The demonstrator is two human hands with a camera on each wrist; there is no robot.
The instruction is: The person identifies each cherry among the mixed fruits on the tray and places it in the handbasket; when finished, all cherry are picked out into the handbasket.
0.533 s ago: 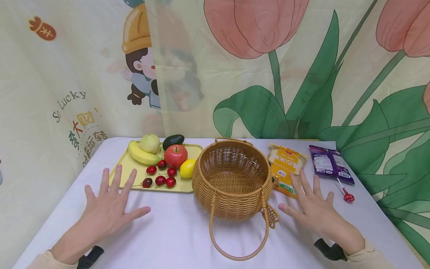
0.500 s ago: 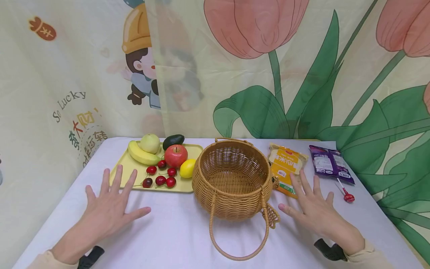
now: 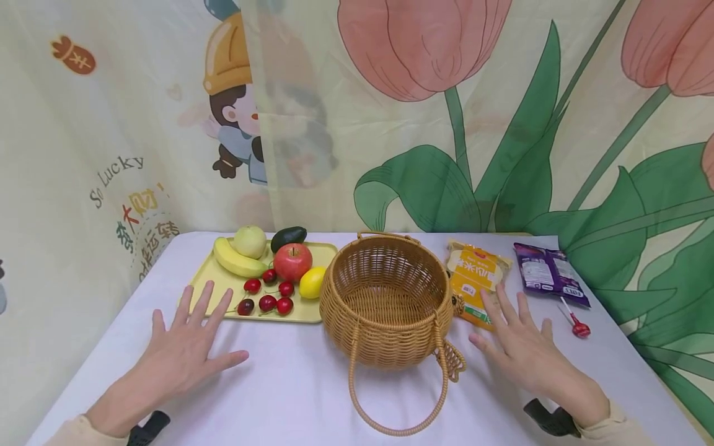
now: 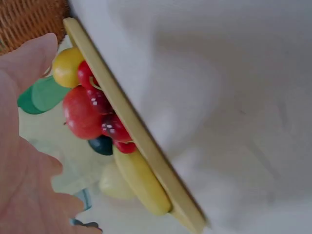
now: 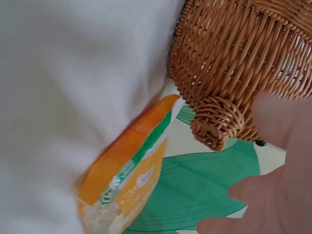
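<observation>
My left hand hovers with fingers spread in front of the yellow tray, holding nothing. On the tray lie a banana, a pale green round fruit, an avocado, a red apple-like fruit, a lemon and several cherries. A wicker basket stands at the middle, its inside bare and its handle folded down to the front. To its right my right hand, fingers also spread and nothing held, is nearest the orange snack bag.
A purple snack bag and a red lollipop lie on the right of the white-covered table. Behind the table hangs a printed curtain. The basket's handle reaches towards the front edge.
The whole head view has shifted slightly downward. Both hands have moved only a little, fingers still spread; the fruit, basket and bags lie as before.
</observation>
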